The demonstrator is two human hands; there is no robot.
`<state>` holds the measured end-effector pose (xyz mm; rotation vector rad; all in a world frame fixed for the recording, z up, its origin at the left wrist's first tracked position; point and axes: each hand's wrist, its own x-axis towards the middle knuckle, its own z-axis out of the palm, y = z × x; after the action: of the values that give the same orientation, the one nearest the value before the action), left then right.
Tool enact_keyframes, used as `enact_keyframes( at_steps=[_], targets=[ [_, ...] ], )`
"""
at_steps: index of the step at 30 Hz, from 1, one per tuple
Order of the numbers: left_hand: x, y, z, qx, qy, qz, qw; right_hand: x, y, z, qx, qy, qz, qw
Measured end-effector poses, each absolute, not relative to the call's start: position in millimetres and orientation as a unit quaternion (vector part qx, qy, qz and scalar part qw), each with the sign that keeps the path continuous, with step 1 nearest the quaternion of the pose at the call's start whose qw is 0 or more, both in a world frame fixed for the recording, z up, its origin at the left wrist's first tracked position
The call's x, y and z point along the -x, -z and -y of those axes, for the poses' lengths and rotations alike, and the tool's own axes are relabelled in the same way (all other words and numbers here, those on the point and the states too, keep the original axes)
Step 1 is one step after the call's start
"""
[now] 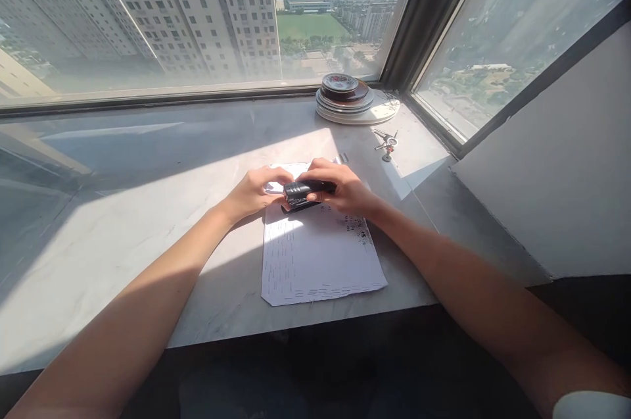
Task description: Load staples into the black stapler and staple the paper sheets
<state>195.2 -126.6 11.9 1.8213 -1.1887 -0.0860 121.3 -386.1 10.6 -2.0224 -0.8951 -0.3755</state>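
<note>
A black stapler (299, 191) lies slantwise over the upper part of a white sheet of paper (325, 254). My right hand (340, 183) is wrapped round the stapler from the right, fingers over its top and thumb along its near side. My left hand (259, 192) is closed at the stapler's left end, its finger and thumb touching there; the exact grip is partly hidden. Rows of short dark marks that look like staples run along the paper's left and bottom edges, with denser dark marks at its right. The paper's upper part is partly covered by my hands.
A stack of plates (345, 106) stands in the far corner against the window frame. Nearer sits a small metal object with thin arms (388, 143). A small grey strip (344, 158) lies just beyond my right hand. The marble sill (217, 314) ends at a front edge.
</note>
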Motion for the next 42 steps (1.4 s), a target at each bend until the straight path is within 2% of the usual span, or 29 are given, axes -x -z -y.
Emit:
enact_keyframes(
  at_steps=[5, 13, 19, 21, 23, 24, 26, 32, 34, 38, 42],
  targets=[
    [-203, -12, 124, -0.75, 0.057, 0.451, 0.48, -120, -9, 379, 0.822, 0.125, 0.344, 0.436],
    [-227, -11, 108, -0.658, 0.181, 0.345, 0.645, -114, -15, 391, 0.828, 0.052, 0.306, 0.467],
    [-232, -8, 108, -0.599, 0.234, 0.264, 0.719, -82, -12, 442, 0.861, 0.027, 0.238, 0.449],
    [-232, -9, 110, -0.58, 0.213, 0.251, 0.745, -78, -13, 466, 0.848, 0.037, 0.211, 0.486],
    [-233, -11, 111, -0.558, 0.18, 0.249, 0.771, -87, -14, 485, 0.826, 0.108, 0.167, 0.528],
    [-234, -12, 111, -0.548, 0.163, 0.244, 0.784, -96, -14, 492, 0.829, 0.149, 0.141, 0.52],
    [-237, -14, 108, -0.523, 0.132, 0.22, 0.813, -119, -11, 496, 0.869, 0.162, 0.132, 0.447],
    [-256, -22, 81, -0.382, 0.044, 0.088, 0.919, -173, 16, 434, 0.945, 0.045, 0.231, 0.228],
    [-260, -25, 71, -0.336, 0.004, 0.055, 0.94, -183, 20, 389, 0.937, 0.036, 0.283, 0.202],
    [-261, -27, 61, -0.309, -0.037, 0.046, 0.949, -212, 21, 293, 0.924, 0.055, 0.318, 0.204],
    [-259, -27, 61, -0.333, -0.047, 0.047, 0.941, -231, 20, 256, 0.93, 0.091, 0.293, 0.2]
  ],
)
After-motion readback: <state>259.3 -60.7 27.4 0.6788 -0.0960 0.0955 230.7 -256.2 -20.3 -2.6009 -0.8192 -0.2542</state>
